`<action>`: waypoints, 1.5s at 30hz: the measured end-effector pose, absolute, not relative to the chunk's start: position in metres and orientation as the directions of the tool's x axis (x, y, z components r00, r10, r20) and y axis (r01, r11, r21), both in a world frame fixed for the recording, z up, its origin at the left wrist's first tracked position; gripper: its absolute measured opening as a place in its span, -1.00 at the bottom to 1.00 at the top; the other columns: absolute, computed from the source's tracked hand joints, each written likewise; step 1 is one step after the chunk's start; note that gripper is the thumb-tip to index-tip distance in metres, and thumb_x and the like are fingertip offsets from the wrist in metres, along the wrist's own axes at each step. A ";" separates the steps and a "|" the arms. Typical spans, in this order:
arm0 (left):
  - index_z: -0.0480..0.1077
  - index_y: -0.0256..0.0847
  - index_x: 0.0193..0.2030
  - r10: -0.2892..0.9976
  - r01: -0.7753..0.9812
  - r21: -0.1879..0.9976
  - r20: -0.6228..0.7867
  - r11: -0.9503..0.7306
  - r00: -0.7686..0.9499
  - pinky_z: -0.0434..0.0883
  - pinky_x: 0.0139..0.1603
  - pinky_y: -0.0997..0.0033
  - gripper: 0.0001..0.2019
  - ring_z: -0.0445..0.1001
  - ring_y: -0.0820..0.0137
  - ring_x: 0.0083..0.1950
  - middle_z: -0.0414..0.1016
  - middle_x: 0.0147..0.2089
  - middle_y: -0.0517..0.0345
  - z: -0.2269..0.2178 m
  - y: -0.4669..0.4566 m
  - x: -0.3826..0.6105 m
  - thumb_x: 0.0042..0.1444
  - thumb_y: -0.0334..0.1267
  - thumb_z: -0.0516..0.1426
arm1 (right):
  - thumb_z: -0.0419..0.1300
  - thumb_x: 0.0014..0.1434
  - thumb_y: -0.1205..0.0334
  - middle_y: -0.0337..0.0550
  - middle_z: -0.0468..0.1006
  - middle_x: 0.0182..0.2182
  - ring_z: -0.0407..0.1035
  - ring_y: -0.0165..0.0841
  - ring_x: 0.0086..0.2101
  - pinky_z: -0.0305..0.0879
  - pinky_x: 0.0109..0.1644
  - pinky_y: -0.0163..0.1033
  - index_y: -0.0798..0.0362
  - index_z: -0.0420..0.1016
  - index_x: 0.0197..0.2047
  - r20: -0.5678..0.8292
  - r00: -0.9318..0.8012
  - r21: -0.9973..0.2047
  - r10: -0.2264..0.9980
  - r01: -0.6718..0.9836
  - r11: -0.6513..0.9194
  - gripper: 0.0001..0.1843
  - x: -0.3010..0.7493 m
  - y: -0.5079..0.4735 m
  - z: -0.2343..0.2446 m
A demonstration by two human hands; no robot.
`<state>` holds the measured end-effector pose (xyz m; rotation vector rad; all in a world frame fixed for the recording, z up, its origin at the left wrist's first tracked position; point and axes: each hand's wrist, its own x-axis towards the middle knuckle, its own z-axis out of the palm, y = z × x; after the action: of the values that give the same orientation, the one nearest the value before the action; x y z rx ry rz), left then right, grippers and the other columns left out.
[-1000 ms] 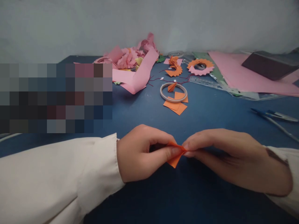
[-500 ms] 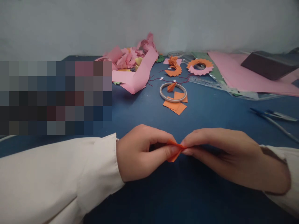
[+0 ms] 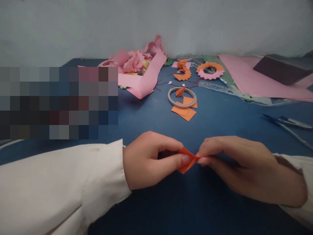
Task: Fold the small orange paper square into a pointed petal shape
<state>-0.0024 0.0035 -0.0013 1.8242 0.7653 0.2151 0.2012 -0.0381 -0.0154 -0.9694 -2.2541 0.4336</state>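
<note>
In the head view, pinched between both hands at the near middle of the scene: a small folded orange paper [image 3: 184, 169], apparently held off the blue tabletop [image 3: 146, 114]. With the left hand [image 3: 148, 161], gripping the paper's left part, thumb laid over the near face. With the right hand [image 3: 246, 166], gripping only the right tip, fingers closed to a fine pinch. Hard to tell the number of layers under the left thumb.

For a clean crease, probably best to steady the paper with the left fingers and match the edges before squeezing hard with the right ones. Slide the pinch along the fold rather than tugging, for fear of skewing or tearing so small a piece. Keep the left thumb close to the fold, against slipping.

Beyond the hands, on the tabletop: flat orange pieces [image 3: 188, 114], partly under a pale ring [image 3: 182, 105]. Within the ring's outline, a folded orange piece [image 3: 180, 92]. Farther right, a toothed orange-and-pink wreath [image 3: 210, 75]; far left, a heap of pink paper [image 3: 133, 62].
</note>
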 end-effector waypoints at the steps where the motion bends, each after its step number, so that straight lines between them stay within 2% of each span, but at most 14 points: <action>1: 0.40 -0.29 -0.45 0.604 0.399 0.903 -0.231 -0.158 0.762 0.15 -0.54 0.59 -0.75 0.27 0.55 -0.52 0.36 -0.54 0.23 0.000 0.003 -0.002 0.15 -0.22 0.02 | 0.10 0.17 0.40 -0.30 0.52 -0.49 0.39 -0.52 -0.54 0.29 -0.46 -0.46 0.01 0.35 -0.30 0.416 -0.513 -0.541 0.751 0.524 0.657 -0.91 0.202 -0.038 -0.015; 4: 0.36 -0.29 -0.49 0.650 0.370 0.927 -0.245 -0.060 0.719 0.15 -0.55 0.60 -0.73 0.22 0.56 -0.55 0.28 -0.59 0.25 0.003 0.001 -0.002 0.16 -0.21 0.02 | 0.08 0.18 0.40 -0.31 0.48 -0.52 0.34 -0.54 -0.57 0.27 -0.50 -0.47 0.02 0.34 -0.30 0.398 -0.450 -0.614 0.800 0.517 0.596 -0.90 0.202 -0.037 -0.016; 7: 0.33 -0.28 -0.50 0.689 0.327 0.944 -0.218 -0.030 0.691 0.12 -0.56 0.61 -0.75 0.17 0.57 -0.56 0.21 -0.62 0.29 0.005 -0.001 -0.001 0.16 -0.25 0.02 | 0.04 0.20 0.39 -0.30 0.43 -0.52 0.30 -0.54 -0.57 0.27 -0.52 -0.45 0.03 0.31 -0.28 0.418 -0.397 -0.638 0.817 0.512 0.575 -0.91 0.203 -0.038 -0.017; 28: 0.39 -0.28 -0.45 0.683 0.282 0.959 -0.203 -0.005 0.702 0.15 -0.54 0.63 -0.80 0.22 0.58 -0.54 0.26 -0.59 0.28 0.006 -0.001 -0.003 0.14 -0.31 0.03 | 0.03 0.22 0.34 -0.28 0.41 -0.49 0.31 -0.51 -0.56 0.28 -0.53 -0.40 0.01 0.29 -0.22 0.442 -0.328 -0.657 0.835 0.515 0.551 -0.93 0.204 -0.038 -0.021; 35: 0.38 -0.27 -0.45 0.679 0.300 0.954 -0.215 -0.007 0.702 0.17 -0.53 0.61 -0.79 0.24 0.55 -0.53 0.25 -0.59 0.25 0.005 -0.001 -0.003 0.14 -0.26 0.03 | 0.05 0.22 0.34 -0.28 0.41 -0.47 0.31 -0.51 -0.55 0.28 -0.52 -0.39 0.01 0.30 -0.21 0.447 -0.312 -0.667 0.838 0.509 0.545 -0.93 0.204 -0.039 -0.022; 41: 0.35 -0.26 -0.37 0.724 0.251 0.967 -0.202 0.041 0.660 0.16 -0.56 0.65 -0.94 0.20 0.61 -0.57 0.21 -0.59 0.32 0.004 -0.003 0.000 0.09 -0.36 0.08 | 0.05 0.22 0.36 -0.33 0.37 -0.50 0.29 -0.56 -0.54 0.26 -0.49 -0.44 0.02 0.30 -0.22 0.455 -0.292 -0.671 0.841 0.508 0.540 -0.93 0.203 -0.039 -0.021; 45: 0.35 -0.27 -0.37 0.734 0.284 0.957 -0.237 0.063 0.636 0.14 -0.58 0.63 -0.92 0.17 0.61 -0.60 0.19 -0.62 0.34 0.004 -0.003 0.001 0.09 -0.30 0.11 | 0.05 0.23 0.33 -0.34 0.35 -0.52 0.27 -0.56 -0.54 0.24 -0.49 -0.44 0.03 0.30 -0.22 0.456 -0.269 -0.675 0.848 0.517 0.527 -0.95 0.202 -0.038 -0.021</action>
<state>0.0007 -0.0034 0.0045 1.5183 0.8880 0.4185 0.2021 -0.0379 -0.0213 -1.1144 -1.9387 0.5067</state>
